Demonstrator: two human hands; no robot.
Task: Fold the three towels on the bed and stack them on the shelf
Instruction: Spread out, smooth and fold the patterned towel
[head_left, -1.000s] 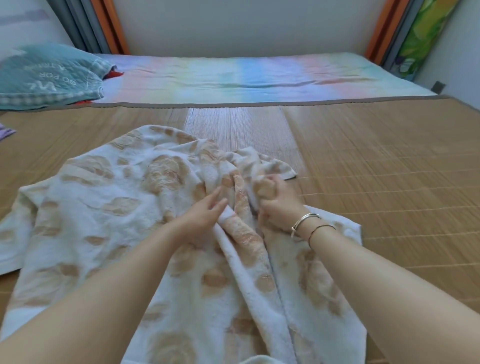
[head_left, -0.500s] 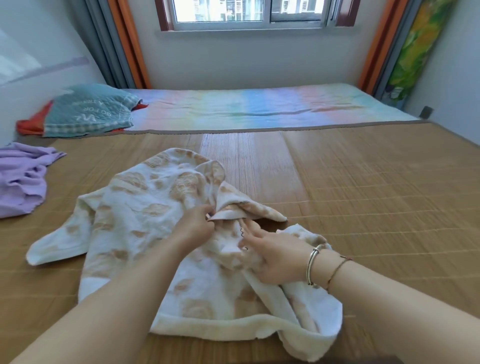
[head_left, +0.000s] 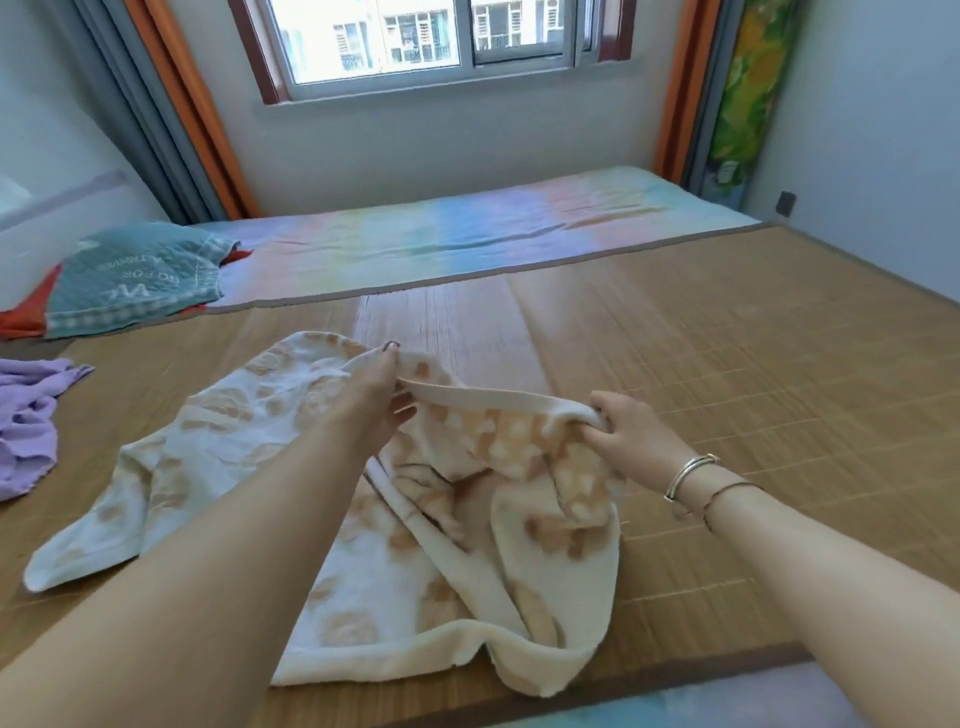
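A white towel with orange patches (head_left: 228, 467) lies crumpled on the bamboo mat (head_left: 753, 374) of the bed. My left hand (head_left: 371, 400) pinches its upper hem near the middle. My right hand (head_left: 631, 441) grips the same hem further right, at a bunched corner. The hem is stretched between the two hands, lifted a little off the mat. A purple towel (head_left: 26, 421) lies bunched at the left edge. No shelf is in view.
A teal pillow (head_left: 135, 283) over something red lies at the back left. A pastel striped sheet (head_left: 467, 228) covers the far part of the bed under the window (head_left: 431, 41). Walls close in left and right.
Both hands have drawn apart along the towel's hem, pulling it taut and raising it. The view has tilted up, so the window and the purple towel now show.
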